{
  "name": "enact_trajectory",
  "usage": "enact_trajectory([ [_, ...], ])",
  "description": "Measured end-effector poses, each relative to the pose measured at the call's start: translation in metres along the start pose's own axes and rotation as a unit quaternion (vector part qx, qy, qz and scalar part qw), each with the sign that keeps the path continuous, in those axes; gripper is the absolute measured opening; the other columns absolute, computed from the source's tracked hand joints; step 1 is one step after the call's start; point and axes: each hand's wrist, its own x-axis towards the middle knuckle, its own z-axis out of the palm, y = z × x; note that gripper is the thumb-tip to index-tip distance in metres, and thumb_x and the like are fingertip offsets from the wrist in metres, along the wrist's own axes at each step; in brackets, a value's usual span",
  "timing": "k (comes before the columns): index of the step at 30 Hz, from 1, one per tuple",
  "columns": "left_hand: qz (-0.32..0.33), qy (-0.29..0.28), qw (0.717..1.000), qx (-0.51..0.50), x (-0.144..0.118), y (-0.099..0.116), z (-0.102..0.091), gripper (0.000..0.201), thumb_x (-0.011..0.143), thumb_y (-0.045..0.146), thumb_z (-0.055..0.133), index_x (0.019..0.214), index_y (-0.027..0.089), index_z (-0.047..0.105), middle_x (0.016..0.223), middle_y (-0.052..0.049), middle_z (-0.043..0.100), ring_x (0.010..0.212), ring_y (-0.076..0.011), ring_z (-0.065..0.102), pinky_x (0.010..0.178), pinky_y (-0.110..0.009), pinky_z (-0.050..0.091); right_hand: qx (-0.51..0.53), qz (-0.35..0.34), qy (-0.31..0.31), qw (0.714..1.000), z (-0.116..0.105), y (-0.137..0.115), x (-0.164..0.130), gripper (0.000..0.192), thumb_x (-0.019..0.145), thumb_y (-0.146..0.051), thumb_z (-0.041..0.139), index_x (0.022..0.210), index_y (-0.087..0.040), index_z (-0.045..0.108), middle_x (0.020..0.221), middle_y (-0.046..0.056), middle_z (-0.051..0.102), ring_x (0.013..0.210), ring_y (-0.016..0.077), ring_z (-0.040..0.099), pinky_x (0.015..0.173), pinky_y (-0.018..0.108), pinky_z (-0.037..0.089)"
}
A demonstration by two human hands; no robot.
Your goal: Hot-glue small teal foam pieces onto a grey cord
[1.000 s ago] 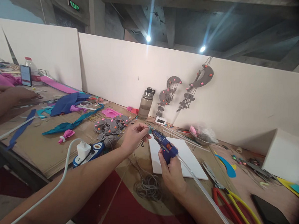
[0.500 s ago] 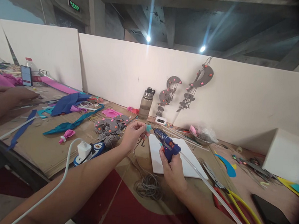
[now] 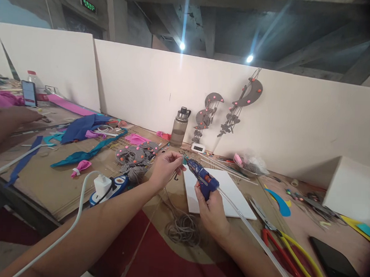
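Observation:
Between the fingertips of my left hand point(image 3: 166, 168) is a small teal piece point(image 3: 184, 160), partly hidden by the fingers. My right hand point(image 3: 212, 208) is wrapped round the handle of a blue glue gun point(image 3: 203, 176), whose nozzle points left and meets the teal piece. A long clear glue stick point(image 3: 240, 211) sticks out of the gun's back. Below the gun lies a white board point(image 3: 231, 194). A loose coil of grey cord point(image 3: 183, 230) rests nearer me, its strand running up toward my left hand.
Large scissors point(image 3: 279, 234) and a black phone point(image 3: 336, 262) lie at right. Grey felt pieces with pink dots point(image 3: 134, 154) and a power strip point(image 3: 117, 184) are at left. A bottle point(image 3: 179, 128) stands behind. Another person's hand point(image 3: 15, 115) is at far left.
The glue gun has tipped slightly and its nozzle has come closer to the teal piece, which has turned in my left fingers. The view has shifted a little.

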Motion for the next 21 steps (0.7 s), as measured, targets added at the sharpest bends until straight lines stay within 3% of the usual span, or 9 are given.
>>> enact_trajectory([
  [9,-0.004,0.012,1.000,-0.008,0.001,0.002,0.000,0.021,0.070,0.031,0.069,0.074,0.014,0.056,0.057,0.001,0.060,0.051,-0.0129,0.060,0.043,-0.021,0.044,0.011,0.015,0.001,1.000,0.001,0.003,-0.001,0.032,0.089,-0.041,0.049,0.110,-0.019,0.056,0.113,0.013,0.063,0.100,0.0249,0.059,0.090,0.042,0.045],
  [12,-0.011,0.030,0.999,-0.037,0.003,0.001,-0.002,0.023,0.068,0.030,0.070,0.074,0.014,0.055,0.061,0.001,0.060,0.051,-0.0124,0.060,0.041,-0.021,0.042,0.040,0.039,0.013,0.998,-0.001,0.001,0.000,0.029,0.088,-0.041,0.051,0.105,-0.019,0.056,0.101,0.010,0.066,0.085,0.0214,0.061,0.079,0.038,0.048],
  [16,-0.030,0.048,0.996,-0.067,0.007,-0.001,-0.005,0.027,0.065,0.031,0.073,0.076,0.014,0.055,0.069,0.000,0.061,0.055,-0.0125,0.062,0.042,-0.020,0.041,0.093,0.079,0.017,0.992,-0.009,0.000,0.012,0.028,0.087,-0.041,0.049,0.105,-0.019,0.053,0.096,0.006,0.066,0.061,0.0135,0.053,0.064,0.031,0.046],
  [21,-0.055,0.045,0.995,-0.069,0.008,-0.004,-0.006,0.028,0.067,0.028,0.073,0.087,0.013,0.060,0.075,-0.003,0.065,0.060,-0.0119,0.064,0.047,-0.020,0.047,0.036,0.120,0.056,0.991,-0.029,0.029,0.041,0.033,0.083,-0.045,0.050,0.102,-0.018,0.056,0.098,0.008,0.066,0.081,0.0189,0.057,0.076,0.033,0.044],
])
